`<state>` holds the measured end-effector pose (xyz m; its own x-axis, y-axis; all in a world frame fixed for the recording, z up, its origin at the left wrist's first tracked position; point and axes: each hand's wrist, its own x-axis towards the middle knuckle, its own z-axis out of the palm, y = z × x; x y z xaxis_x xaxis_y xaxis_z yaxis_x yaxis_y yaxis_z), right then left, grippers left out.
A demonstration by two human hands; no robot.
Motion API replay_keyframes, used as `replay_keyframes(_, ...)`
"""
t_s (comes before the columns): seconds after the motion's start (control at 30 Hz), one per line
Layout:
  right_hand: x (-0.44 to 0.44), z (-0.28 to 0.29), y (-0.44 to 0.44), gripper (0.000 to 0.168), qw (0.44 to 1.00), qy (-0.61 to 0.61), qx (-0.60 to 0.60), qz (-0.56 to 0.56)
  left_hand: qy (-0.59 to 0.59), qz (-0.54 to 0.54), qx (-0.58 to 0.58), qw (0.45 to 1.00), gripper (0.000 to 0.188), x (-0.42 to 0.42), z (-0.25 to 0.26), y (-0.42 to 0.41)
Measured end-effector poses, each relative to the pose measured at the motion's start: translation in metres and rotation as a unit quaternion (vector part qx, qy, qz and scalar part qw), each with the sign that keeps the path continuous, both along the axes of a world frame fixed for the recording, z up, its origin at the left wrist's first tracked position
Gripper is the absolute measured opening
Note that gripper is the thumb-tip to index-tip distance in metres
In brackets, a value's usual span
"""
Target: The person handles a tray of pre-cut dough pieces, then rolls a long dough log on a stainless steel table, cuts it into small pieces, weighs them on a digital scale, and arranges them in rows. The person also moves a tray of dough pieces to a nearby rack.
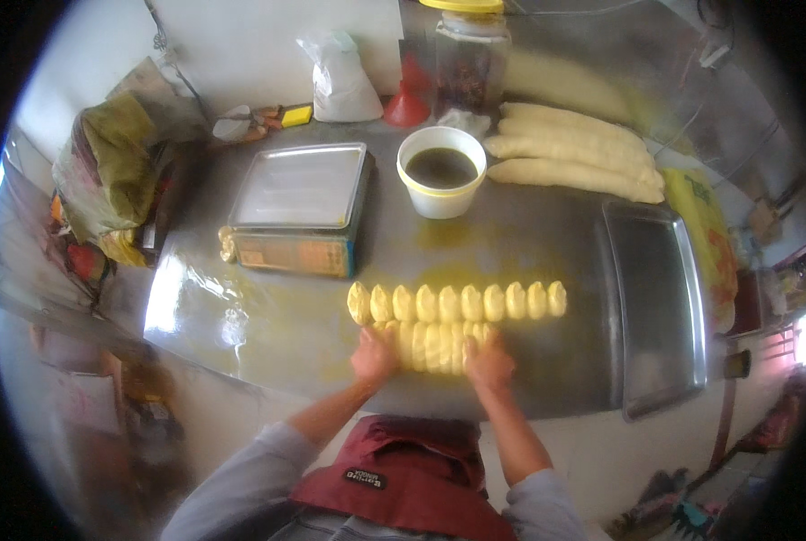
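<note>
In front of me a row of oiled dough pieces lies side by side on the metal worktop. My left hand presses around the left end of this row, and my right hand closes around its right end, so the row is held between them. Just beyond stretches a second row of dough pieces, spaced slightly apart, its cut ends facing up. The fingertips are partly hidden among the dough.
A white tub of dark liquid stands behind the rows, with a digital scale to its left. Long dough logs lie at the back right. A metal tray occupies the right side. A red funnel stands near the wall.
</note>
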<state>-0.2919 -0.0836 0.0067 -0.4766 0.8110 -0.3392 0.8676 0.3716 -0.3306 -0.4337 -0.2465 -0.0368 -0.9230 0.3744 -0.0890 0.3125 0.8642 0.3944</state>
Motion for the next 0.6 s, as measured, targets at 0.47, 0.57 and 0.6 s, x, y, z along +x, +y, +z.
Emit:
replay_keyframes(0.47, 0.008, -0.022, -0.024, 0.062, 0.996, 0.042, -0.033, 0.070, -0.189, 0.025, -0.065, 0.979, 0.082, 0.047, 0.035, 0.047)
replay_keyframes(0.57, -0.002, -0.014, -0.034, 0.051, 0.986, 0.111, -0.114, 0.044, -0.061, 0.040, -0.007, 0.997, 0.086, 0.054, -0.030, 0.033)
replay_keyframes(0.6, -0.011, -0.010, -0.040, 0.051, 0.977, 0.159, -0.127, 0.067, 0.105, 0.052, 0.026, 0.993, 0.086, 0.044, -0.110, 0.009)
